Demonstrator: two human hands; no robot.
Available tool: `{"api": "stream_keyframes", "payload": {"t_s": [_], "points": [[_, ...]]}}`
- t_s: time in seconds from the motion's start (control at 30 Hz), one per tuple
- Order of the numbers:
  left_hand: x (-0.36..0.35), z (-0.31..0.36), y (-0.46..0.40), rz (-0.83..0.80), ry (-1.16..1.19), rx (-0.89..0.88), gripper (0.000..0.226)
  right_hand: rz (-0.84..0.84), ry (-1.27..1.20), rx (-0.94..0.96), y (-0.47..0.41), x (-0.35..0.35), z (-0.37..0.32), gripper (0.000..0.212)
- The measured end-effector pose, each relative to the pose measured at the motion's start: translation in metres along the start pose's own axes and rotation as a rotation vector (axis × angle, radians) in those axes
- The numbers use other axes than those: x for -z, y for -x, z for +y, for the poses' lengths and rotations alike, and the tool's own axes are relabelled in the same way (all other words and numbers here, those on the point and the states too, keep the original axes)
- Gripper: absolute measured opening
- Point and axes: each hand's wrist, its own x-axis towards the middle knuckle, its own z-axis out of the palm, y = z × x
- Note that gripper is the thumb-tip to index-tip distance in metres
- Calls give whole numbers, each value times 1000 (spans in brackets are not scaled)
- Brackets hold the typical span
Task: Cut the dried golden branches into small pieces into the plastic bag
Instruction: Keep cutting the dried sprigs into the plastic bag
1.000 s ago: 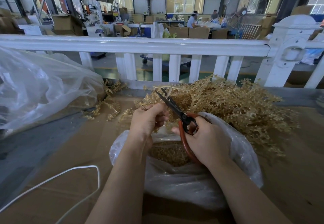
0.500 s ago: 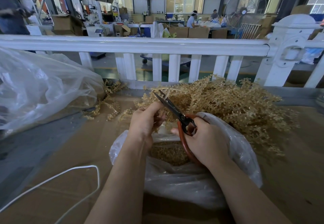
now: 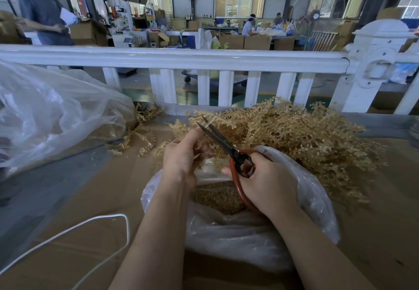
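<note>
1. Two hands work at frame centre: the left hand (image 3: pixel 181 158) pinches a golden sprig (image 3: pixel 199 153), the right hand (image 3: pixel 267 183) grips red-handled scissors (image 3: pixel 226 147).
2. Below them sits the plastic bag (image 3: pixel 226 233), holding cut pieces.
3. Uncut dried golden branches (image 3: pixel 306 135) are heaped centre-right.

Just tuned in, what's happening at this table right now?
A person is snipping dried golden branches over an open plastic bag. The left hand pinches a sprig above the bag, while the right hand works red-handled scissors, blades slightly parted at the tip near the sprig. Cut pieces already lie in the bag, and a large pile of uncut branches waits behind it.
</note>
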Motion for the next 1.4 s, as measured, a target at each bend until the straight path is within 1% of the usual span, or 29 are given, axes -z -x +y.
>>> {"api": "stream_keyframes", "payload": {"t_s": [0.07, 0.1, 0.2, 0.23, 0.33, 0.4, 0.47, 0.63, 0.67, 0.77, 0.8, 0.87, 0.97, 1.03, 1.07, 1.1, 1.17, 1.3, 1.33, 1.4], "points": [[0, 1, 0, 26, 42, -13, 15, 0, 1, 9, 0, 1, 0, 57], [-1, 1, 0, 45, 68, -16, 15, -10, 4, 12, 0, 1, 0, 59], [1, 3, -1, 123, 151, -21, 13, -51, 29, 26, 1, 1, 3, 72], [2, 3, -2, 143, 170, -30, 12, -46, 27, 33, 1, 1, 4, 71], [3, 1, -5, 155, 127, -51, 18, 15, -6, 32, 1, 1, 4, 55], [2, -2, -4, 120, 37, -53, 23, 42, -29, 28, 1, 0, 5, 50], [1, -5, -3, 68, -28, -54, 26, 48, -49, 15, 2, -1, 7, 50], [0, -7, -1, -54, -108, -76, 33, 17, -38, -19, 0, 0, 4, 47], [0, -8, -1, -73, -111, -79, 31, 6, -41, -24, 0, 0, 3, 50], [2, -7, 0, -102, -114, -71, 13, -17, -42, -34, -1, 3, 0, 56], [3, -8, -1, -117, -112, -61, 10, -25, -40, -38, -2, 4, 0, 56], [4, -9, -1, -174, -99, -13, 12, -54, -30, -45, -3, 4, 1, 55], [6, -8, -1, -322, -26, 99, 18, -81, -13, -50, -3, 4, 2, 59], [7, -7, -1, -381, 46, 172, 5, -73, -23, -60, -2, 5, 1, 62], [8, -8, -2, -388, 79, 190, 4, -75, -27, -65, -2, 5, 1, 64], [8, -7, -2, -394, 105, 209, 8, -82, -30, -68, -2, 5, 0, 66], [9, -8, -2, -390, 139, 214, 5, -97, -32, -67, -2, 5, 0, 68], [7, -8, -3, -331, 200, 191, 8, -116, -21, -75, -3, 6, 0, 58], [6, -9, -3, -320, 201, 187, 6, -119, -20, -79, -3, 6, 0, 57], [5, -9, -3, -305, 214, 194, 11, -115, -12, -78, -3, 6, -2, 56]]}}
